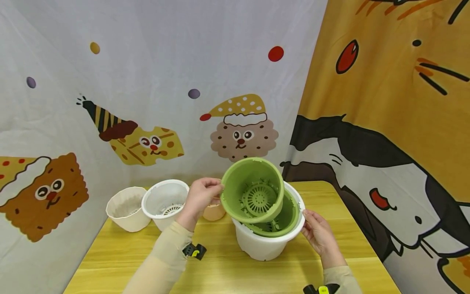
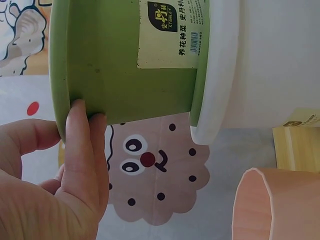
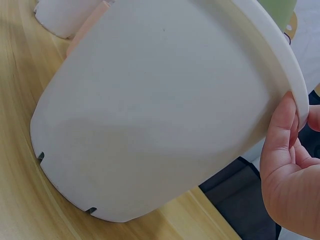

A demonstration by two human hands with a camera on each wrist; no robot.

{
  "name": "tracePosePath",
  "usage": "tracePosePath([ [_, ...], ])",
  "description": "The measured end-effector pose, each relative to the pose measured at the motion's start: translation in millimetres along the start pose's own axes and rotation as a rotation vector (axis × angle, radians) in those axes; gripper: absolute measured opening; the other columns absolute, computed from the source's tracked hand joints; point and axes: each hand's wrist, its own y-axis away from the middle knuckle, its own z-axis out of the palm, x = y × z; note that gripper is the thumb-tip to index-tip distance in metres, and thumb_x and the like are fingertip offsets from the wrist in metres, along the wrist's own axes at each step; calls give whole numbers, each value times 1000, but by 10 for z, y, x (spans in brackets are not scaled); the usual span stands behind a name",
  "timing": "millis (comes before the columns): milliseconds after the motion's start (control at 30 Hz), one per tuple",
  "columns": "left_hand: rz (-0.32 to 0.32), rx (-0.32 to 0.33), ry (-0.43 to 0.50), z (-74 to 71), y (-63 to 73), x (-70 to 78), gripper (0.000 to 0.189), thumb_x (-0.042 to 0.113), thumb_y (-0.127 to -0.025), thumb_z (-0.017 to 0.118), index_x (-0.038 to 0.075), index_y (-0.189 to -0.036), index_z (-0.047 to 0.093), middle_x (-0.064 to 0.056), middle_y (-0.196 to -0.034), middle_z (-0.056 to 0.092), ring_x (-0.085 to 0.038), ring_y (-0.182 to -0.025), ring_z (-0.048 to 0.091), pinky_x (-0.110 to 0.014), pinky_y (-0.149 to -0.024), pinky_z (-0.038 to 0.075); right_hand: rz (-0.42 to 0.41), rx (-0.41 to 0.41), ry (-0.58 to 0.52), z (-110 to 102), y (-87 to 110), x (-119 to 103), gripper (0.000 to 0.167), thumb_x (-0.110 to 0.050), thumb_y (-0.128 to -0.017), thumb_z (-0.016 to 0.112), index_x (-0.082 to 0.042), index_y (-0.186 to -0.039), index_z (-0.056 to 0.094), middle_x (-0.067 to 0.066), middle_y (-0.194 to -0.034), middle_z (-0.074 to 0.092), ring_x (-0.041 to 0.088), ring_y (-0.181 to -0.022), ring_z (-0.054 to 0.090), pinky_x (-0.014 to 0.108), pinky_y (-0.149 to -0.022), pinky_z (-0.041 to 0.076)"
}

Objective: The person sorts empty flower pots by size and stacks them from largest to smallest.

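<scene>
My left hand pinches the rim of a green flower pot, thumb inside and fingers along the outer wall. This pot is raised and tilted, its slotted bottom facing the head view, and it overlaps a second green pot below. That second pot sits inside a large white pot. On the right, my right hand pinches the white pot's rim, with fingers under the lip in the right wrist view. A printed label shows on the raised pot's side in the left wrist view.
To the left stand a cream fluted pot and a white pot with a slotted bottom. A peach pot is partly behind my left hand. All rest on the wooden table, with a printed cloth behind.
</scene>
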Motion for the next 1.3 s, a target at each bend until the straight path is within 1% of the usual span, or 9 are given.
tracePosePath([
  [233, 8, -14, -24, 37, -29, 1, 21, 2, -90, 66, -10, -108, 66, -15, -88, 69, -17, -65, 66, -33, -64, 61, 0, 1, -2, -5, 1, -1, 17, -11, -104, 50, -12, -96, 64, 0, -85, 61, 8, -74, 60, 18, -67, 56],
  [433, 15, -28, -56, 77, -56, 4, 19, 2, -91, 66, -9, -106, 66, -15, -88, 68, -18, -66, 67, -35, -65, 61, 5, 4, 1, -2, 0, -5, 15, -11, -104, 50, -11, -97, 64, 0, -86, 61, 8, -74, 60, 18, -68, 56],
  [600, 7, -22, -105, 121, -77, -10, 20, 6, -90, 67, -7, -106, 67, -15, -90, 69, -19, -69, 68, -33, -65, 61, 3, 5, 11, -1, 4, -7, 14, -12, -104, 50, -10, -98, 63, 0, -85, 61, 8, -73, 60, 18, -66, 56],
  [767, 5, -8, -163, 180, -95, -44, 16, 7, -88, 69, -5, -99, 68, -13, -88, 70, -20, -68, 69, -32, -64, 61, 2, 2, 7, 7, 7, -10, 14, -13, -104, 51, -10, -98, 64, 0, -85, 62, 8, -74, 60, 19, -67, 56],
  [900, 29, -29, -199, 234, -112, -82, 14, 3, -87, 67, -7, -96, 68, -14, -86, 70, -20, -67, 69, -34, -63, 61, 1, 2, 4, 4, 7, -7, 14, -13, -104, 51, -11, -98, 64, 0, -85, 62, 8, -74, 60, 18, -66, 56],
  [1033, 64, -56, -235, 281, -119, -118, 13, -1, -86, 65, -10, -95, 69, -16, -85, 70, -21, -63, 68, -34, -60, 61, -2, -2, 5, -3, 3, -3, 14, -13, -104, 51, -11, -98, 63, 0, -86, 61, 8, -75, 60, 18, -67, 56],
  [1167, 72, -69, -248, 324, -121, -143, 12, -3, -86, 64, -10, -93, 68, -16, -82, 69, -20, -58, 67, -32, -56, 60, -1, -2, 3, -7, -3, 2, 14, -12, -104, 50, -11, -98, 63, 0, -86, 62, 8, -75, 60, 19, -67, 56],
  [1300, 73, -60, -275, 359, -139, -176, 10, -2, -86, 64, -9, -91, 68, -14, -78, 68, -18, -56, 66, -31, -54, 60, 4, 5, 7, -6, -9, 4, 15, -13, -105, 50, -12, -97, 63, 0, -85, 61, 8, -74, 60, 18, -67, 56],
])
